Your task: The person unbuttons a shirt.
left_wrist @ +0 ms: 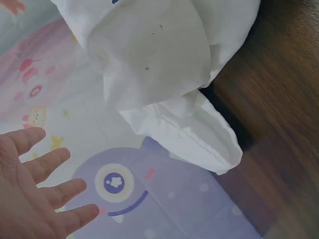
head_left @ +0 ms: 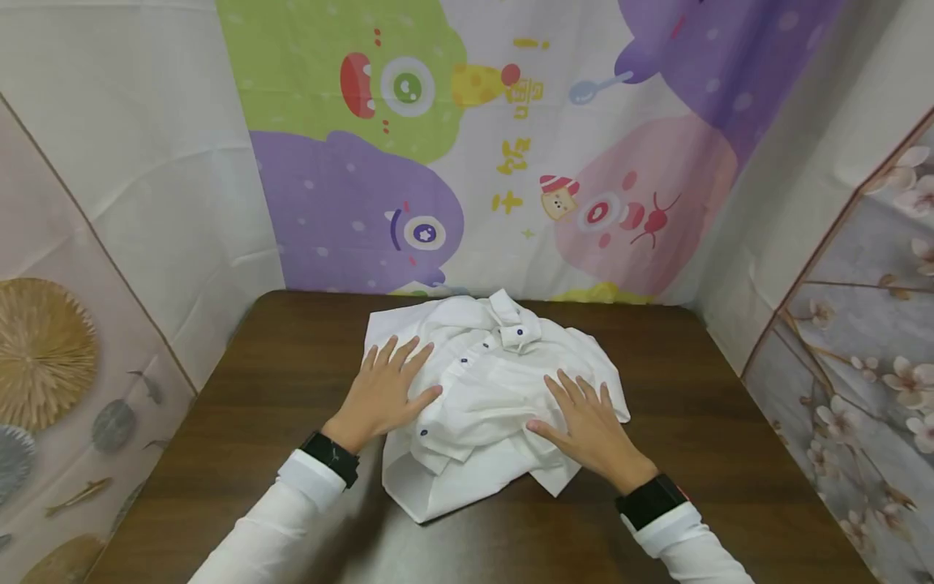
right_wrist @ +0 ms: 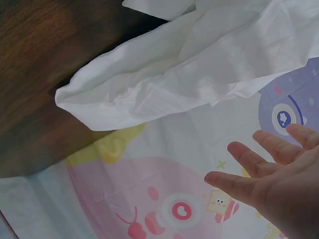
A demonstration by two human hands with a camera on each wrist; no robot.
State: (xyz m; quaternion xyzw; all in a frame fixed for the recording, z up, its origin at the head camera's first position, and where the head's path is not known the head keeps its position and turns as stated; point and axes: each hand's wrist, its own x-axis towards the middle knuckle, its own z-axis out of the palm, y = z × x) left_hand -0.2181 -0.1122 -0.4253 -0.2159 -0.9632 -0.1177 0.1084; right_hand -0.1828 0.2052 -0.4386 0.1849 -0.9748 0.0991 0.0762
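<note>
A crumpled white shirt (head_left: pixel 474 405) with dark buttons and a collar lies in a loose heap on the brown table. Over its left side is my left hand (head_left: pixel 387 389), fingers spread and straight. My right hand (head_left: pixel 587 426) extends over the right part of the shirt, its fingers likewise apart. Neither hand grips the cloth; whether the palms touch it I cannot tell. In the left wrist view, an opening of the white shirt (left_wrist: pixel 199 139) shows beyond the left hand (left_wrist: pixel 40 184). The right wrist view has a long fold of the shirt (right_wrist: pixel 164 89) above the right hand (right_wrist: pixel 269 174).
The wooden table (head_left: pixel 292 349) extends around the shirt on all sides. Behind it hangs a curtain (head_left: pixel 511 162) printed with cartoon monsters. Patterned panels stand on both sides, one with flowers (head_left: pixel 876 349). Dark bands (head_left: pixel 332 458) circle both wrists.
</note>
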